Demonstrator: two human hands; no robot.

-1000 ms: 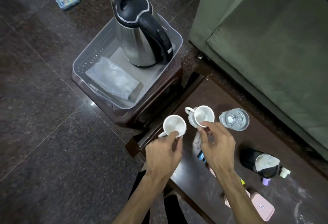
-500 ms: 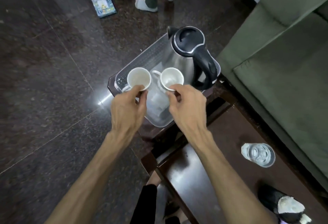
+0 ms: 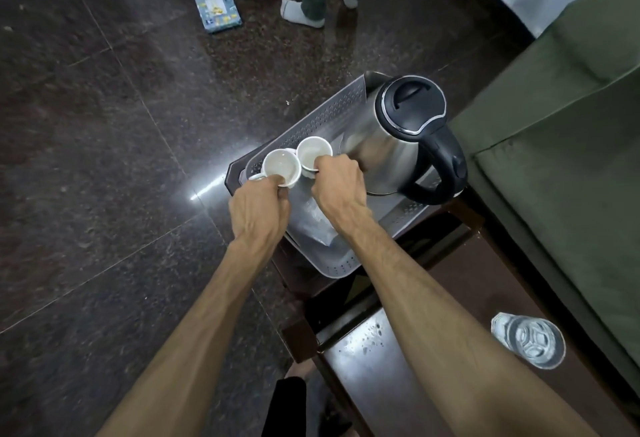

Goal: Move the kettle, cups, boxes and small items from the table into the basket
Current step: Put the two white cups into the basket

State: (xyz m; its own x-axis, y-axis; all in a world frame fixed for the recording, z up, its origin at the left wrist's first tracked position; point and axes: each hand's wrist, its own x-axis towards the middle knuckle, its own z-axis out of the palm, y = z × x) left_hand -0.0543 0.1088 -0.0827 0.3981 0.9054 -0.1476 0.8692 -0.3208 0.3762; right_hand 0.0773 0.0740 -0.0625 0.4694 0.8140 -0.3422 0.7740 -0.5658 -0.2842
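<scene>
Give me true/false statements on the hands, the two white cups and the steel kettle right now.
1. Each hand holds one white ceramic cup: left hand on the left cup, right hand on the right cup. True.
2. The stainless steel kettle with black lid lies on its side. False: it stands upright in the grey perforated plastic basket.
3. The clear drinking glass is in the basket. False: it stands on the dark wooden table.
4. Both cups are over the basket. True.

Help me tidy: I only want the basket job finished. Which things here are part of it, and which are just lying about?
Job: kettle, two white cups, held by left hand and right hand, basket, table, glass.

Lying about: patterned box on floor, sofa.
</scene>
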